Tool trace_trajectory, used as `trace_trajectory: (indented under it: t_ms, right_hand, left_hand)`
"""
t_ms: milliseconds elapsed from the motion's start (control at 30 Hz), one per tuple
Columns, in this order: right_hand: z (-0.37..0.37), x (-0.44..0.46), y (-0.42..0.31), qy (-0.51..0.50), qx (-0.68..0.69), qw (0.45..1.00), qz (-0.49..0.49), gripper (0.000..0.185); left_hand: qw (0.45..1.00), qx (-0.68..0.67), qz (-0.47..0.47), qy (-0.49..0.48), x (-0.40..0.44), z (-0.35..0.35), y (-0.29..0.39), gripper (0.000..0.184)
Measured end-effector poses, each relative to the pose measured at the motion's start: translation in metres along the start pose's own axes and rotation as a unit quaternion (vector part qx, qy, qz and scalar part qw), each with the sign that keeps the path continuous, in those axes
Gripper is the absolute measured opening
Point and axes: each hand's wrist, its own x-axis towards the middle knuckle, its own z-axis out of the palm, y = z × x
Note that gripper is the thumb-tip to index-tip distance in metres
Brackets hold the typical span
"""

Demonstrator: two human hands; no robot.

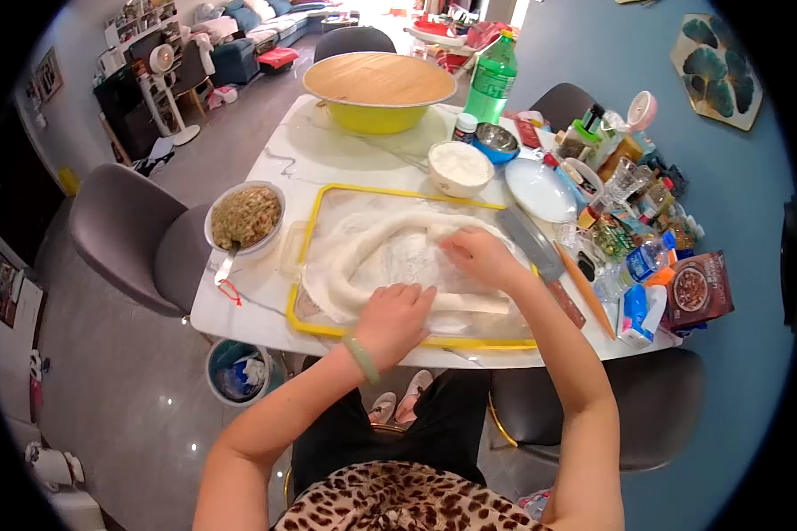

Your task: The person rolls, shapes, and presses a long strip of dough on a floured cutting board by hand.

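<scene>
From where I stand, at the far left of the desk (259, 311), there's a bowl (277, 232) of minced filling (246, 215) with a spoon (225, 267) leaning out. Next comes a yellow-edged mat (296, 301), and on it lies the floury dough rope (335, 273), bent like a horseshoe with its closed bend to the left. Its near run stretches roughly sideways, its cut-looking end off to the right. The left hand (393, 317) is open, palm down over that near run, its fingers stretched across the dough's long axis. Farther right and deeper in, the right hand (476, 256) is nearer the far run, fingers bent downward at it; I can't tell whether they pinch any. Beyond the right hand a cleaver (533, 239) overlaps the mat's edge, with a rolling pin (584, 288) slanting beside it.
</scene>
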Motion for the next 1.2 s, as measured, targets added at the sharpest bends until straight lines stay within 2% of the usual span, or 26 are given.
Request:
trace_trajectory:
  t_ms: [33, 100, 133, 233, 300, 333, 400, 433, 500, 567, 600, 667, 733, 767, 833, 967, 1033, 1100, 1167, 1200]
  right_hand:
    - [0.004, 0.005, -0.002, -0.002, 0.004, 1.0, -0.002, 0.016]
    - [0.005, 0.003, -0.006, 0.002, 0.126, 0.99, 0.055, 0.02]
    - [0.002, -0.007, -0.008, -0.001, 0.123, 0.99, 0.064, 0.02]
    - [-0.009, -0.054, -0.025, 0.002, 0.083, 0.99, 0.113, 0.026]
    - [0.001, -0.081, -0.049, 0.089, 0.045, 0.992, 0.078, 0.03]
    - [0.007, -0.088, -0.061, 0.093, 0.043, 0.991, 0.084, 0.03]
    - [0.021, -0.092, -0.08, 0.109, -0.071, 0.991, -0.01, 0.033]
    - [0.028, -0.086, -0.079, 0.112, -0.069, 0.991, -0.009, 0.033]
    - [0.043, -0.072, -0.064, 0.096, -0.167, 0.98, 0.055, 0.037]
    - [0.039, -0.045, -0.044, 0.095, -0.176, 0.977, 0.074, 0.042]
    - [0.035, -0.032, -0.036, 0.11, -0.176, 0.975, 0.073, 0.041]
    - [0.033, -0.032, -0.036, 0.126, -0.172, 0.974, 0.076, 0.041]
    - [0.03, -0.045, -0.035, 0.043, -0.2, 0.977, 0.052, 0.041]
    - [0.025, -0.059, -0.036, 0.043, -0.199, 0.978, 0.053, 0.041]
    - [0.012, -0.101, -0.056, 0.007, -0.121, 0.993, 0.01, 0.042]
    - [0.007, -0.13, -0.078, -0.008, -0.153, 0.987, 0.05, 0.044]
    - [0.012, -0.109, -0.064, 0.025, -0.15, 0.984, 0.091, 0.045]
    - [0.015, -0.075, -0.036, 0.034, -0.173, 0.978, 0.115, 0.046]
    - [0.016, -0.056, -0.017, 0.032, -0.203, 0.965, 0.162, 0.046]
    - [0.017, -0.057, -0.011, 0.029, -0.201, 0.968, 0.147, 0.045]
  left_hand:
    - [1.0, 0.007, 0.0, 0.016, 0.002, 0.003, 0.002, 0.06]
    - [1.0, 0.002, -0.005, 0.008, 0.004, 0.005, 0.005, 0.058]
    - [1.0, 0.002, -0.021, -0.001, 0.003, 0.005, 0.007, 0.057]
    - [0.999, 0.015, -0.041, 0.003, -0.004, -0.001, 0.015, 0.055]
    - [0.998, 0.038, -0.044, 0.012, -0.012, -0.008, 0.02, 0.055]
    - [0.998, 0.045, -0.049, 0.006, -0.016, -0.011, 0.023, 0.055]
    - [0.997, 0.055, -0.05, -0.003, -0.015, -0.008, 0.024, 0.055]
    - [0.997, 0.062, -0.04, -0.004, -0.014, -0.002, 0.022, 0.055]
    - [0.997, 0.069, -0.032, -0.007, -0.007, 0.012, 0.015, 0.054]
    - [0.989, 0.097, -0.108, 0.0, 0.024, 0.018, -0.003, 0.056]
    - [0.989, 0.099, -0.107, 0.001, 0.037, 0.016, -0.008, 0.056]
    - [0.976, 0.115, -0.172, -0.063, 0.051, 0.011, -0.013, 0.059]
    - [0.981, 0.1, -0.141, -0.085, 0.037, 0.003, -0.004, 0.061]
    - [0.985, 0.084, -0.114, -0.099, 0.027, -0.003, 0.0, 0.063]
    - [0.988, 0.08, -0.083, -0.098, -0.009, -0.012, 0.013, 0.064]
    - [0.993, 0.088, -0.029, -0.074, -0.039, -0.014, 0.017, 0.068]
    - [0.993, 0.075, -0.05, -0.071, -0.018, -0.006, 0.006, 0.066]
    - [0.987, 0.094, -0.116, -0.063, 0.014, -0.002, -0.01, 0.064]
    - [0.985, 0.098, -0.131, -0.063, 0.03, 0.001, -0.023, 0.064]
    - [0.982, 0.097, -0.149, -0.065, 0.033, 0.001, -0.027, 0.064]
